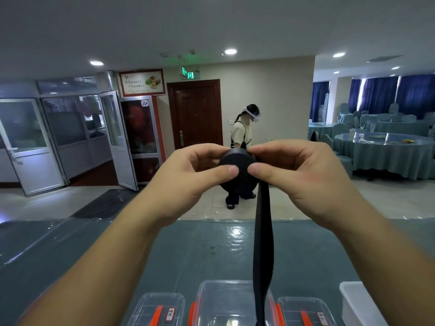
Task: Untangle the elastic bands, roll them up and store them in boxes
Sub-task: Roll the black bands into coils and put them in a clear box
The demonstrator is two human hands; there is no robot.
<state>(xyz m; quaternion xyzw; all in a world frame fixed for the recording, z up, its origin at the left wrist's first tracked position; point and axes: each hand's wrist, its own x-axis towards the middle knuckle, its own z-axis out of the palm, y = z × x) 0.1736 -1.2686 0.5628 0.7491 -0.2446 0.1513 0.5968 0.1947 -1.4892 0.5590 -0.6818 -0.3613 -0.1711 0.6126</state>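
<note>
Rolling step, in progress. Both hands hold one black roll [237,161] in the air above the surface [179,252], at about the middle of the view.

Left hand [188,180]: thumb and fingers pinch the roll's left side. Right hand [303,177]: thumb and fingers pinch the right side, at the point where the loose tail [263,243] leaves the roll. The tail hangs straight down, with one twist partway, and passes in front of the middle box [226,302]; its lower end runs out of view.

Judgement: a good share of the band is wound, with a long tail left.
- Keep the tail taut so that each turn lies tight.
- Work the twist out before it reaches the roll; a twisted turn would make a lump.
- Keep the edges flush, or the roll will cone.
- Never let both hands go at once; elastic is likely to spring loose.

Containers: three clear boxes with orange clips at the near edge. Left box [157,309] and right box [306,311] carry labels, unreadable. The middle box shows nothing inside that I can make out. A white tub [360,302] stands at far right, contents hidden.
</note>
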